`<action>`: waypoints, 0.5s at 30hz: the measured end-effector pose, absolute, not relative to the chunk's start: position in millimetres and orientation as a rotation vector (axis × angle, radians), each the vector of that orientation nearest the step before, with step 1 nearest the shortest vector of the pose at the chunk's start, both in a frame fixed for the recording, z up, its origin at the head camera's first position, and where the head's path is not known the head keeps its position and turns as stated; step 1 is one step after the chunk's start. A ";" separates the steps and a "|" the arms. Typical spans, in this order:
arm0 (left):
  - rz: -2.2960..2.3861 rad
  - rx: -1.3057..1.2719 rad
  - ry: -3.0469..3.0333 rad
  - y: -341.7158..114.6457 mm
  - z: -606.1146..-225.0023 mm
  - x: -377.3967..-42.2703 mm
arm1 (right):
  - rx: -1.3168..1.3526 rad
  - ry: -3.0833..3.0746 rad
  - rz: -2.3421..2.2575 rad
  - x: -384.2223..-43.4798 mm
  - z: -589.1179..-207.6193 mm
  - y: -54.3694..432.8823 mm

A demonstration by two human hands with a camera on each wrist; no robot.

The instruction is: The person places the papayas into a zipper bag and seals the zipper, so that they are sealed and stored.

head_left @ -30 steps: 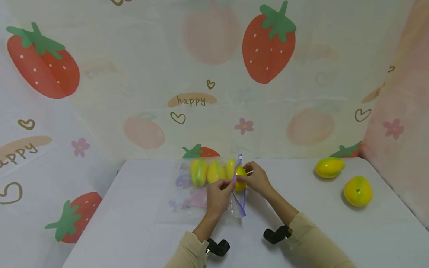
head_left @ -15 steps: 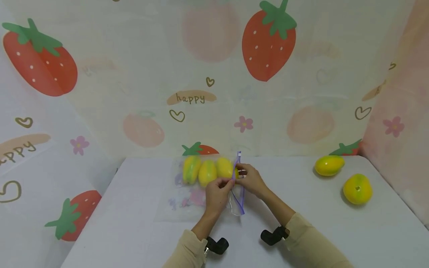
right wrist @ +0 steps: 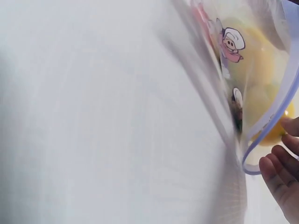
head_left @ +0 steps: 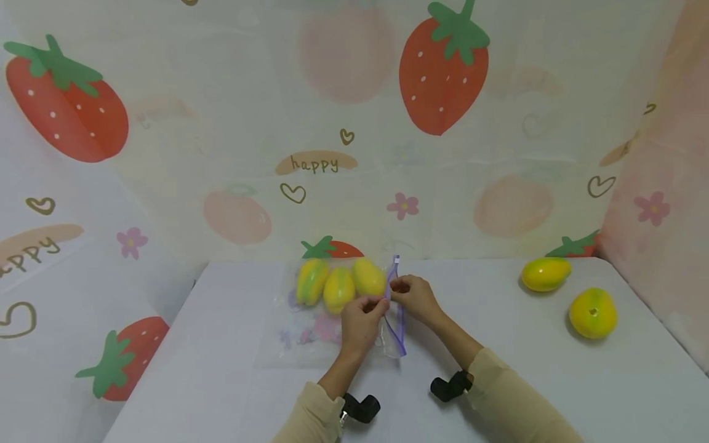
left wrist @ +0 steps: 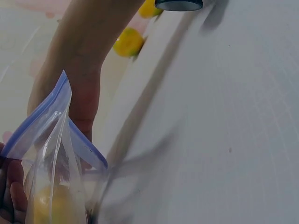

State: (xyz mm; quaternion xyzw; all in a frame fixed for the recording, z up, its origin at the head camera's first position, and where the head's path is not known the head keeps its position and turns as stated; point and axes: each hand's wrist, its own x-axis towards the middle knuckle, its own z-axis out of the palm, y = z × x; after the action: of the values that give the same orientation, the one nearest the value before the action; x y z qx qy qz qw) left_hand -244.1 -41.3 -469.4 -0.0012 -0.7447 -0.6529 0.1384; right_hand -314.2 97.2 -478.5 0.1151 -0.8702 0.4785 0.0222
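Observation:
A clear zip bag [head_left: 310, 354] with a purple zip edge and cartoon prints lies on the table, its mouth to the right. Inside are a left yellow-green fruit [head_left: 312, 282], a middle fruit [head_left: 339, 290] and a right fruit [head_left: 368, 277] nearest the mouth. My left hand [head_left: 361, 321] pinches the near side of the bag's mouth between thumb and finger. My right hand [head_left: 418, 299] is at the bag's mouth, with its fingertips by the purple edge. In the right wrist view, loosely extended fingers [right wrist: 276, 173] show beside the zip edge [right wrist: 275, 116].
Two more yellow fruits are on the table's right side: one lying fruit [head_left: 545, 274] near the back edge and one fruit [head_left: 592, 314] showing its stem end. A strawberry-printed cloth [head_left: 354, 203] hangs behind the white table [head_left: 194, 381].
The right fruit has gone leftward through the mouth into the bag, pushed by my right hand. The other two fruits inside have shifted left. My left hand keeps its pinch on the bag.

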 end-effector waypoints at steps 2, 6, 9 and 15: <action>-1.889 -0.001 -2.153 -40.4 -468.6 -243.9 | 0.369 -2.703 1.471 -313.2 -476.8 100.0; -1.880 0.007 -2.167 -40.0 -468.0 -244.2 | 0.399 -2.713 1.460 -311.7 -471.2 106.2; -1.871 0.008 -2.182 -40.3 -468.4 -244.7 | 0.417 -2.720 1.440 -310.8 -467.8 112.1; -1.861 -0.008 -2.180 -39.7 -469.6 -244.5 | 0.460 -2.736 1.392 -308.9 -464.9 125.5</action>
State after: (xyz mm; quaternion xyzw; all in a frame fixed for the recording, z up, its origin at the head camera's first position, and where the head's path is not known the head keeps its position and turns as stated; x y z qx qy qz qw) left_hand -244.5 -39.7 -469.6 -0.0029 -0.7533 -0.6431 0.1374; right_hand -308.9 125.5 -464.9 0.1481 -0.8813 0.4483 0.0187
